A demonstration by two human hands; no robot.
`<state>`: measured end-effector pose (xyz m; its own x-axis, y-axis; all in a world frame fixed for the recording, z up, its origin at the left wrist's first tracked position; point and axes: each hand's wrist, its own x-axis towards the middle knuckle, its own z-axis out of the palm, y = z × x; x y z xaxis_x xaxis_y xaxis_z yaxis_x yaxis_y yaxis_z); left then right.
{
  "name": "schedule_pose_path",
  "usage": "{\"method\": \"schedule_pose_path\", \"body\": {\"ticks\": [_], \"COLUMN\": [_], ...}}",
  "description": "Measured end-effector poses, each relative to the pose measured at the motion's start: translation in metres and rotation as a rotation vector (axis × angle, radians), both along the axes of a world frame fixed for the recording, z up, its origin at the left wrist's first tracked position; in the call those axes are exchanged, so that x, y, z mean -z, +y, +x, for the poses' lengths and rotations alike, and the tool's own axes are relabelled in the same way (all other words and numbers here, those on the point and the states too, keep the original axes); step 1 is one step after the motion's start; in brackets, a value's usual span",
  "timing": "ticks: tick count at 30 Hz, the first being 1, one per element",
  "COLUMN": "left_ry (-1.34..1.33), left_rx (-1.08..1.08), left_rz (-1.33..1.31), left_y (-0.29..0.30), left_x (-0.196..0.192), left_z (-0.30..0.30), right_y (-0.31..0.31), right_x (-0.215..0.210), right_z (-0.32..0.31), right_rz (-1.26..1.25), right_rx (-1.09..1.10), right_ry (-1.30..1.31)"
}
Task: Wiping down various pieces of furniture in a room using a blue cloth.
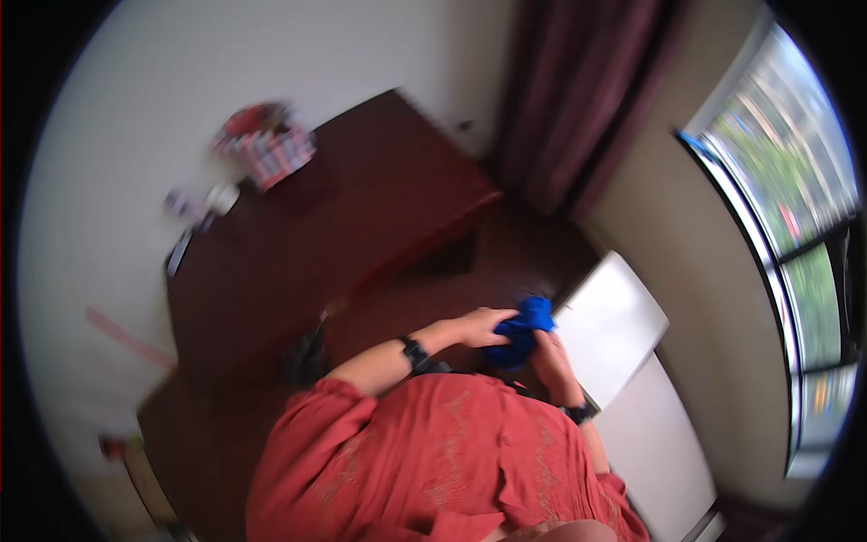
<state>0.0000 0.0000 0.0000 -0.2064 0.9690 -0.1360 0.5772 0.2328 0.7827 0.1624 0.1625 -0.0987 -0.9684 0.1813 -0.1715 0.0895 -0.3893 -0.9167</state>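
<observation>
Pinching blue cloth (522, 338), long axis one-to-seven o'clock: left hand (482, 327) at its nine, right hand (552, 359) at four.

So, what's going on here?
A person in a red top is holding a soft-looking blue bundle between their left hand and right hand, in front of their body. Blur hides exactly what it is. Ahead to the left stands a dark red table, with a checked container by the wall.
</observation>
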Motion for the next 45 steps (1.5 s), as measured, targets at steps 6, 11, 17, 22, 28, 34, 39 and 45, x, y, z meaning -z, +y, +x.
{"method": "schedule_pose_path", "body": {"ticks": [6, 11, 17, 22, 28, 34, 39, 45], "left_ry": [-0.017, -0.02, -0.073, -0.243, -0.183, -0.038, -0.003, -0.021], "left_rx": [-0.06, -0.314, -0.64, -0.882, -1.173, -1.538, -1.709, -1.856], "left_rz": [0.018, 0.066, 0.126, 0.173, 0.193, 0.108, 0.112, 0.218], "left_y": [-0.133, -0.295, -0.467, -0.541, -0.589, -0.628, -0.697, -0.824], "left_x": [0.042, 0.073, 0.077, 0.072, 0.076, 0.045, 0.042, 0.062], "left_z": [0.049, 0.081, 0.156, 0.216, 0.275, 0.311, 0.369, 0.439], "right_y": [-0.126, -0.246, -0.398, -0.455, -0.533, -0.618, -0.715, -0.868], "right_x": [-0.03, -0.035, -0.047, -0.022, -0.048, -0.059, -0.069, -0.063], "right_z": [0.036, 0.034, 0.033, 0.027, 0.022, -0.004, 0.027, 0.08], "right_rz": [0.34, 1.249, 0.412, 0.703, 0.408, 0.416, 0.325, 0.47], "right_rx": [-0.068, -0.393, -0.672, -0.895, -1.175, -1.408, -1.612, -1.772], "right_ry": [0.023, 0.271, 0.02, 0.207, -0.157, 0.044, 0.037, 0.088]}}
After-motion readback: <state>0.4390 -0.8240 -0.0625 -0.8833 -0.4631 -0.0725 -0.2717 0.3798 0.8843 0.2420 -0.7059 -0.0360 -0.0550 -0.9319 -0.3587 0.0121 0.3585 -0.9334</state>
